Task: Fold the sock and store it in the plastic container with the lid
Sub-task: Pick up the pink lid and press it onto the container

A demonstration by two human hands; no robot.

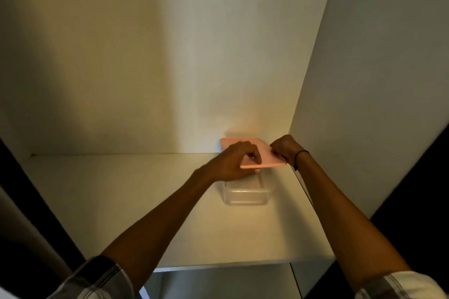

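A clear plastic container [246, 195] stands on a white shelf, near its right back corner. A pink lid [264, 155] is held tilted above the container's far half, its near edge raised. My left hand [232, 164] rests on the lid's left part with fingers curled onto its top and near edge. My right hand [285, 148] pinches the lid's right edge. No sock is visible; the inside of the container looks pale and I cannot tell what lies in it.
The white shelf [121, 201] sits inside a cupboard with a back wall [145, 68] and a right side panel [376, 80] close beside the container. The shelf's front edge [218, 266] runs below my forearms, with a lower compartment under it.
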